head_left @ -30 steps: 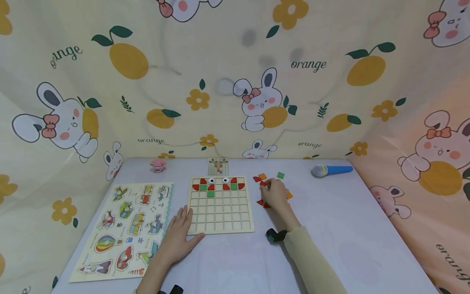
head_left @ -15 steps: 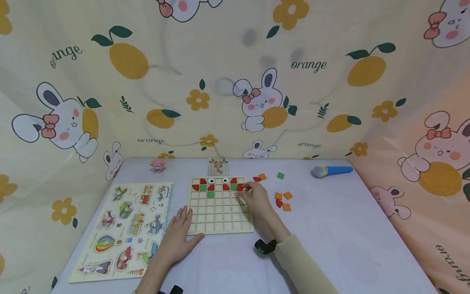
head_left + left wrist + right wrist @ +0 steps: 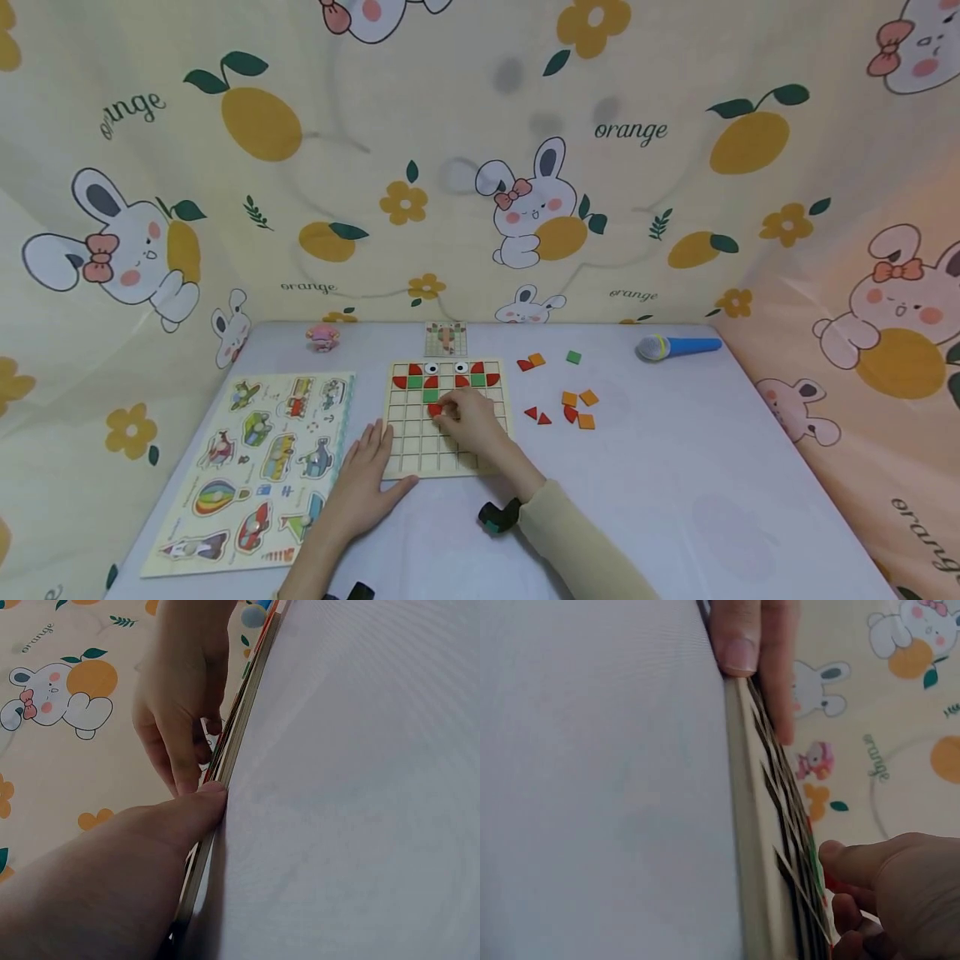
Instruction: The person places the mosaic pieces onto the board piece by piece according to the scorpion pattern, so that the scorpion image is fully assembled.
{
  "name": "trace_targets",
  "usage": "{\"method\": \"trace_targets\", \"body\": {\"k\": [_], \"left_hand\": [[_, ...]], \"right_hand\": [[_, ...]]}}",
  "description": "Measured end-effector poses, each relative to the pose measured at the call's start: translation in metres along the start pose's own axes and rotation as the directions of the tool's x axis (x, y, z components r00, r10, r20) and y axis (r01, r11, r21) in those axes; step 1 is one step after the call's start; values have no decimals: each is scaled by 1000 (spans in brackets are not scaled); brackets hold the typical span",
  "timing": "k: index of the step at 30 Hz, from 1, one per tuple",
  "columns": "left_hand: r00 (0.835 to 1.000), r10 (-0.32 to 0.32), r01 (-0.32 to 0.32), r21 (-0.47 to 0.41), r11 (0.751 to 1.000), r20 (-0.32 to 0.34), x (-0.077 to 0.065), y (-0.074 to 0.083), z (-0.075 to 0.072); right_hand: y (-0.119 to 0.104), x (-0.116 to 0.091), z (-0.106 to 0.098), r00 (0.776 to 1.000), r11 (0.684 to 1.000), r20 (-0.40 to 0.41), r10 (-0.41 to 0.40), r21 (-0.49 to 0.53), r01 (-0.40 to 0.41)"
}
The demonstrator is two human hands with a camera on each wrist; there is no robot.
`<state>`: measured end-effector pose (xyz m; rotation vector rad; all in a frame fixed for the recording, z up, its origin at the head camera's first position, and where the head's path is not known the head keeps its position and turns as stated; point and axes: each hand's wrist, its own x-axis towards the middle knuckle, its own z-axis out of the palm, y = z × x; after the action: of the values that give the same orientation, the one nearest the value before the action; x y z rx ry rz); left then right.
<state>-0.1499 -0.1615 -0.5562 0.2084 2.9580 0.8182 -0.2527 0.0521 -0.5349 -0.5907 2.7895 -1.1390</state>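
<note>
A wooden grid board [image 3: 450,462] lies mid-table with red, green and eye-printed tiles in its upper rows. My right hand [image 3: 474,423] is over the board's middle, pinching a red tile [image 3: 434,410] just below a green tile [image 3: 430,396]. In the right wrist view, my right hand [image 3: 900,889] hides most of that tile. My left hand [image 3: 367,467] rests with fingers extended at the board's lower left edge. In the left wrist view, its thumb touches the board's side [image 3: 238,742].
Loose orange tiles [image 3: 587,422], red tiles [image 3: 543,418] and a green tile [image 3: 573,357] lie right of the board. A small pattern card [image 3: 446,340] and pink figurine [image 3: 323,337] are behind, a toy microphone [image 3: 678,347] far right. A vehicle puzzle [image 3: 258,433] lies left.
My right hand has moved left from the loose tiles, past the board's right edge, to its middle, bringing a red tile. My left hand has stayed in place.
</note>
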Motion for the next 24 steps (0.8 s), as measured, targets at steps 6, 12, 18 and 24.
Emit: {"method": "trace_targets", "body": {"k": [6, 12, 18, 24], "left_hand": [[1000, -1, 1, 1, 1000, 2, 0, -1, 1], [1000, -2, 2, 2, 1000, -8, 0, 0, 0], [1000, 4, -4, 2, 1000, -28, 0, 2, 0], [1000, -4, 5, 9, 1000, -17, 0, 2, 0]], "right_hand": [[0, 2, 10, 1000, 1000, -18, -7, -24, 7], [-1, 1, 10, 1000, 1000, -27, 3, 14, -3], [-2, -1, 11, 999, 1000, -50, 8, 16, -7], [-6, -1, 11, 996, 1000, -92, -10, 17, 11]]}}
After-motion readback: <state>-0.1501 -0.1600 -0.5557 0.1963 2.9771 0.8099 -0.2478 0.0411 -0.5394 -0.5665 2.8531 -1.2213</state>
